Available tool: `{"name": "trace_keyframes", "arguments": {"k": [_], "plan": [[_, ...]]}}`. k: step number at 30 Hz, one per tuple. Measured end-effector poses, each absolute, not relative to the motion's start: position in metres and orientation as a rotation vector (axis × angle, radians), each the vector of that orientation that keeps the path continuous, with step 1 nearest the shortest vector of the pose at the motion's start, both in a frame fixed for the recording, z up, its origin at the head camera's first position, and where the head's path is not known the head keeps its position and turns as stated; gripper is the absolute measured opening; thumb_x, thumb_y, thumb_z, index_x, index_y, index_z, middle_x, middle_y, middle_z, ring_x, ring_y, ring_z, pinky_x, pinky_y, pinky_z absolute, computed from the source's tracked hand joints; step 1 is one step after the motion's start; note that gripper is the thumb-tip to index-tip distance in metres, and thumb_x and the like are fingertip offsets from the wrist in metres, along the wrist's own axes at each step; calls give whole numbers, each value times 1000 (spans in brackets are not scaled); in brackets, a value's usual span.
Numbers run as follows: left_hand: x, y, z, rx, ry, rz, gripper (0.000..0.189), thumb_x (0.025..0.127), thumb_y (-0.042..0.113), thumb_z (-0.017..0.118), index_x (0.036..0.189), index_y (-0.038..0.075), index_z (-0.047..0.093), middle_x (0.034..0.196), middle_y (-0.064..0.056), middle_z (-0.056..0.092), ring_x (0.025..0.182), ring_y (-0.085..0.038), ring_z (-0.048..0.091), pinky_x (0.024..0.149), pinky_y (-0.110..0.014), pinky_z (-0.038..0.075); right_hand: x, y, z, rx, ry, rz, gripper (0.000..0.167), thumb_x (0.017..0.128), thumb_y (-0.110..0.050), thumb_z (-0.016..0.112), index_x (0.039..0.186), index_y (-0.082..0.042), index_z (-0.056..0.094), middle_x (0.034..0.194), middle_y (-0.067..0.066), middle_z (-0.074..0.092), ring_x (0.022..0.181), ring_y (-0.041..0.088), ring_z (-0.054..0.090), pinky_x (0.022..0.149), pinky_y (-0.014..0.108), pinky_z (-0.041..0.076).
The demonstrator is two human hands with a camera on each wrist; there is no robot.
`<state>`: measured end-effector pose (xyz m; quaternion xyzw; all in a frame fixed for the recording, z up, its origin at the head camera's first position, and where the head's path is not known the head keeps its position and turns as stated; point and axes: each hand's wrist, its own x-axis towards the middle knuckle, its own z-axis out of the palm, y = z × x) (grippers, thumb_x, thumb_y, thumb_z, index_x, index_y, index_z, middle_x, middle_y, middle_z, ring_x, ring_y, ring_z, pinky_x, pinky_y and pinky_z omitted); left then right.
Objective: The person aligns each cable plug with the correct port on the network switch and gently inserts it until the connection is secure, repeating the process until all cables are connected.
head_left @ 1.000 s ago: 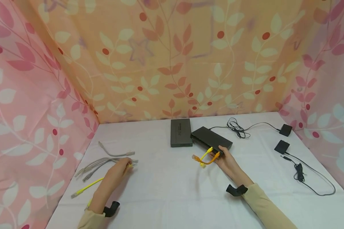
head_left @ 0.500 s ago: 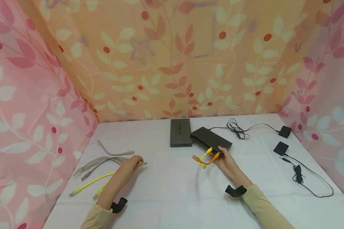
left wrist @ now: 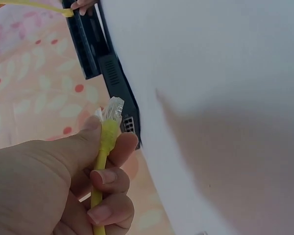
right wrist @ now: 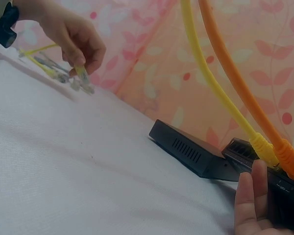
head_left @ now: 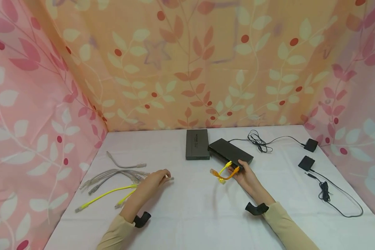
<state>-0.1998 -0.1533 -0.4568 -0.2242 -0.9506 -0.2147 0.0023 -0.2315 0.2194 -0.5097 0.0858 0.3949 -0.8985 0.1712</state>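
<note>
My left hand (head_left: 154,181) pinches a yellow Ethernet cable (left wrist: 107,137) just behind its clear plug, with the plug pointing out past the fingertips. The rest of that cable trails back under the forearm toward the left. On the right, my right hand (head_left: 246,175) grips the near corner of a black network switch (head_left: 229,151), tilted up at that side. A short yellow cable (right wrist: 213,81) and an orange cable (right wrist: 242,88) are plugged into its port side, their other ends hanging free. A second, dark grey network switch (head_left: 197,145) lies flat beside it.
Several grey Ethernet cables (head_left: 107,173) lie on the left of the white table (head_left: 187,215), with another yellow cable (head_left: 97,200) in front of them. At the right are two black power adapters, one farther back (head_left: 310,145) and one nearer (head_left: 306,163), with coiled cords.
My left hand has moved right from the grey cables toward the middle, drawing the yellow cable along with it. The right hand and the switch it grips have stayed put.
</note>
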Motion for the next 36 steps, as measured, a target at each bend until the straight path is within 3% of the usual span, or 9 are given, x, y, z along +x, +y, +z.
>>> {"name": "trace_keyframes", "arguments": {"k": [6,12,16,20,24,29,36], "plan": [[-202,-140,-459,-763,-2987,-698,6,91,14,58,97,14,59,90,0,65,74,-11,55,68,-30,46,-232,220,-509,245,1153,-2541,59,99,-34,40,138,-12,3,123,9,29,99,13,54,97,27,43],[-206,-126,-461,-797,-3008,-659,10,93,16,56,101,13,61,97,-1,67,83,-14,61,74,-31,49,-232,219,-507,232,1190,-2530,59,99,-35,39,139,-11,3,119,8,34,99,13,54,95,26,44],[-208,-118,-461,-812,-3027,-627,14,93,17,55,103,11,64,94,-1,68,84,-15,63,75,-32,50,-232,219,-507,253,1165,-2534,60,100,-35,38,140,-11,1,121,8,32,99,13,54,95,26,44],[-210,-110,-462,-836,-3022,-613,18,94,18,54,101,7,67,84,0,67,81,-15,63,76,-33,50,-233,219,-508,279,1149,-2542,60,100,-34,38,141,-12,1,123,9,29,99,13,53,95,26,43],[-211,-103,-462,-833,-3027,-624,18,94,18,54,101,8,67,86,0,68,81,-13,63,75,-31,50,-233,219,-509,284,1149,-2545,59,100,-34,38,140,-12,2,125,9,27,99,14,53,96,27,43],[-215,-91,-461,-805,-3035,-685,17,95,20,53,100,11,66,78,3,64,69,-6,54,68,-26,47,-233,220,-509,268,1111,-2558,49,100,-33,38,134,-13,8,124,9,26,96,13,54,96,26,43],[-218,-77,-462,-759,-3018,-824,17,95,22,53,100,12,65,70,3,58,62,-7,48,61,-23,42,-233,221,-509,260,1097,-2560,41,100,-32,38,126,-14,13,124,9,25,96,13,55,94,26,45]]}}
